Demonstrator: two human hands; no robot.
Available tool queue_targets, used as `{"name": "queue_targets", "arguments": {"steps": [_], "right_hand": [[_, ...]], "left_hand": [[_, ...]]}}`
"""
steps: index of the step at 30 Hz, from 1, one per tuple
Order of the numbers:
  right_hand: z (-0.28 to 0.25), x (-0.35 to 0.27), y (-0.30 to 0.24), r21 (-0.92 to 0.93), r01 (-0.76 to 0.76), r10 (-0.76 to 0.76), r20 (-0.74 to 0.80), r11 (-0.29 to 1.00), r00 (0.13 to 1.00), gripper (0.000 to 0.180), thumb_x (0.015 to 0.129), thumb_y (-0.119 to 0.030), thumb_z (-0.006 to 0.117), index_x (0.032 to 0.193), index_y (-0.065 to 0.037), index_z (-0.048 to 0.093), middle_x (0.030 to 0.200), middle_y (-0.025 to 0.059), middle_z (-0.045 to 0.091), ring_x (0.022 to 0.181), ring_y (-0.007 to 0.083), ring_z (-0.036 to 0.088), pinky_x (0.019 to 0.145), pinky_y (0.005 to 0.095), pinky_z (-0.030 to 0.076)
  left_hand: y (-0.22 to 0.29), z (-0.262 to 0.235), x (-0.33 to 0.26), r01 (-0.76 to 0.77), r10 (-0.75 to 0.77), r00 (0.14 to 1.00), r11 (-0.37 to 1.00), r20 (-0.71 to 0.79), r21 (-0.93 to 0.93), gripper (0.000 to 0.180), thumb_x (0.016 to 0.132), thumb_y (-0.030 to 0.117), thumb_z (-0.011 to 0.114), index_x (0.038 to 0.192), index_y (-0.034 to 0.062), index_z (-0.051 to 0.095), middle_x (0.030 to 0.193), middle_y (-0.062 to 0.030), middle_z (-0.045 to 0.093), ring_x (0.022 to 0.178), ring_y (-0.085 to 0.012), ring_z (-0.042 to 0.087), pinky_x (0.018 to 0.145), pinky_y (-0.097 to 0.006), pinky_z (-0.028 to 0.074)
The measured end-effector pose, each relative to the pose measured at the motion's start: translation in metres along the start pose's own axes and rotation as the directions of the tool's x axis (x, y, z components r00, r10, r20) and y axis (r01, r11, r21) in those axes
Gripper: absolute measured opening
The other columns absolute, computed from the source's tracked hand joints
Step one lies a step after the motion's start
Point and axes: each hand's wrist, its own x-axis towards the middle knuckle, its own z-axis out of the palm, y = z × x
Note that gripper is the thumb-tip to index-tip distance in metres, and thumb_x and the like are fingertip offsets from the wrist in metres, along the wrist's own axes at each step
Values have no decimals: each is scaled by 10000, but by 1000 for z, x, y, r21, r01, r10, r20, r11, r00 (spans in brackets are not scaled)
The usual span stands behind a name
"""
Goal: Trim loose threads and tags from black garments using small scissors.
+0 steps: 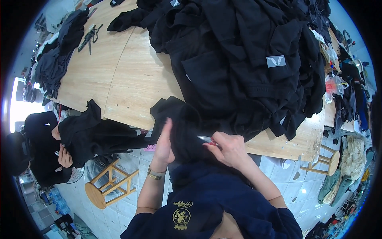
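Note:
My left hand lies flat against a black garment that hangs over the near edge of the wooden table, fingers pointing up. My right hand grips small thread snips with a red handle and silver blades, the tips pointing left at the cloth between my hands. A gold watch sits on my left wrist. The garment's lower part is hidden behind my hands and dark blue top.
A large heap of black garments covers the table's right half. A smaller dark pile lies far left, with scissors beside it. Another person in black sits at left holding dark cloth. Wooden stools stand on the tiled floor.

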Motion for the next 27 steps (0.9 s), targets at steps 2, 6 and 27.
{"name": "queue_targets", "arguments": {"steps": [2, 6, 27], "right_hand": [[-1, 1, 3, 116, -41, 45, -26, 992, 999, 292, 794, -279, 698, 743, -57, 516, 627, 92, 543, 497, 261, 550, 479, 333, 426], [3, 3, 14, 184, -224, 229, -9, 957, 973, 333, 811, -301, 688, 815, -41, 480, 699, 101, 507, 587, 280, 567, 515, 351, 432], [-11, 16, 5, 197, 379, -173, -642, 904, 747, 256, 704, 122, 586, 810, -57, 436, 757, 94, 553, 588, 211, 534, 538, 282, 438]], "left_hand": [[4, 6, -1, -51, 94, 980, 971, 174, -235, 708, 953, 578, 249, 1369, 17, 362, 1330, -140, 483, 1199, -268, 501, 1019, -401, 403], [2, -4, 1, -90, 106, 990, 984, 98, -156, 890, 868, 727, 163, 1392, 27, 331, 1374, -136, 438, 1252, -281, 446, 1059, -414, 348], [76, -24, -13, -435, 498, 862, 822, 95, -368, 701, 928, 601, 325, 1210, -4, 541, 1250, -139, 561, 1153, -287, 532, 1032, -408, 376]]}}
